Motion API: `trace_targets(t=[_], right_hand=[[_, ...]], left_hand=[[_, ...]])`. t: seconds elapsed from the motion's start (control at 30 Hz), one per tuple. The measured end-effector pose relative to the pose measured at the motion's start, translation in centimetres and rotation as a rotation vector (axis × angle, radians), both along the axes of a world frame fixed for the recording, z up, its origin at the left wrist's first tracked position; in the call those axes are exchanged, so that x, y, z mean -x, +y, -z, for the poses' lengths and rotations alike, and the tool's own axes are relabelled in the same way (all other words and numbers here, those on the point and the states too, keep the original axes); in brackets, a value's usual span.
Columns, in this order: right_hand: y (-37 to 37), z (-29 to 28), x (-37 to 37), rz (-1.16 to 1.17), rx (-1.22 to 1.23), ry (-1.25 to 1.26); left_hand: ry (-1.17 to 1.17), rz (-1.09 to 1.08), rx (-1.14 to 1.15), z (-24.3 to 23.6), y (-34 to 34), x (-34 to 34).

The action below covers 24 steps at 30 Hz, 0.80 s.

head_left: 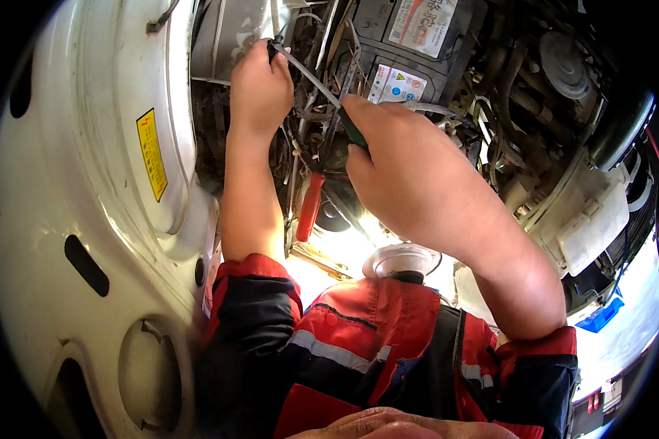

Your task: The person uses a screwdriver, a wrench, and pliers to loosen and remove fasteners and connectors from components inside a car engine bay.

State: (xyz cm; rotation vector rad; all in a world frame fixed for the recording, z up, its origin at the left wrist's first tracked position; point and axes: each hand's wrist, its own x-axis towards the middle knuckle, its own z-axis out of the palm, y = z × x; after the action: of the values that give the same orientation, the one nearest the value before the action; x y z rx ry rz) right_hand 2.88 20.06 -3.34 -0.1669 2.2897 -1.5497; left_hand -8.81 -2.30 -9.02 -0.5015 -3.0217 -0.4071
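My right hand [399, 150] is closed around the dark green handle of a screwdriver [353, 130]. Its metal shaft slants up and left to a small black part [273, 48], where the tip meets or nearly meets it. That black part is pinched in my left hand [261, 91], and a thin cable seems to lead away from it; what exactly it is I cannot make out. Below and between my forearms, a second screwdriver with a red handle [310, 208] stands tilted among the engine parts, touched by neither hand.
A black battery [370, 47] with labels sits beyond my right hand. Hoses and wiring crowd the engine bay to its right, near a white plastic tank [594, 230]. A white panel [88, 183] with a yellow label fills the left side. A blue tray-like object [600, 314] lies at far right.
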Motion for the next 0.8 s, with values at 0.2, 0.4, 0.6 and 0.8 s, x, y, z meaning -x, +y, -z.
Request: trace_targets(t=[0.2,0.4,0.6,0.8], right_hand=[[0.4,-0.6,0.6,-0.045,0.046,-0.082],[0.9,-0.8,0.7,-0.051,0.116,-0.177],[1.1,0.0,0.3,-0.015,0.061,-0.017],[2.1,0.1,0.8,-0.015,0.149,-0.096]], left_hand=[[0.083,-0.012,0.037,0.9,-0.3,-0.5],[0.049,-0.080,0.091,1.0,0.2,-0.6],[0.053,-0.069,0.059,1.3,-0.3,-0.7],[-0.003,-0.125,0.064,0.6,-0.1,-0.4]])
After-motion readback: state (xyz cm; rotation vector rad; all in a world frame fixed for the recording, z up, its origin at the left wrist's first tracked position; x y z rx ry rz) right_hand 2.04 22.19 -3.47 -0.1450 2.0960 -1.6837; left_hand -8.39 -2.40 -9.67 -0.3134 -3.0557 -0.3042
